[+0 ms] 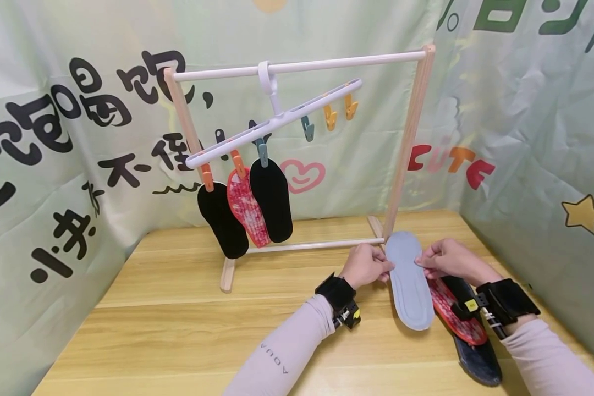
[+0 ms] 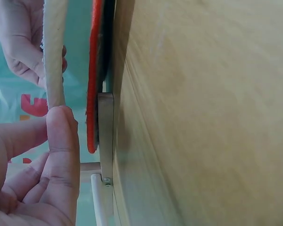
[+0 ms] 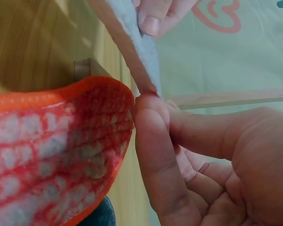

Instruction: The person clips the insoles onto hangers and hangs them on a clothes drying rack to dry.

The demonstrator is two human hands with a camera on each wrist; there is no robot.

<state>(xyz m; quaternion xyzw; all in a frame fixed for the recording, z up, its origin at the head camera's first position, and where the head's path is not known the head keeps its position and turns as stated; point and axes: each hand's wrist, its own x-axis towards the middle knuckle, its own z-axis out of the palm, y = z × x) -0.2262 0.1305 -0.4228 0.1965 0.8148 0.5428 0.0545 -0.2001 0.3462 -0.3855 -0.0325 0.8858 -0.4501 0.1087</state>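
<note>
A grey insole (image 1: 410,286) is held between both hands, raised over the table at the right. My left hand (image 1: 367,266) pinches its left edge between thumb and fingers, and my right hand (image 1: 452,260) pinches the opposite edge. In the left wrist view the insole (image 2: 55,52) appears edge-on, pale and thin. Beneath and to its right lies a red-and-white patterned insole (image 1: 457,313) with an orange rim, on top of dark insoles (image 1: 477,360). The right wrist view shows this patterned insole (image 3: 52,150) close beside my right fingers.
A wooden-legged rack (image 1: 411,132) carries a tilted white clip hanger (image 1: 297,113). From its left side hang a black insole (image 1: 223,220), a red patterned insole (image 1: 247,209) and another black insole (image 1: 272,203). Unused clips (image 1: 330,117) dangle on the right. Printed cloth surrounds the wooden table (image 1: 178,330).
</note>
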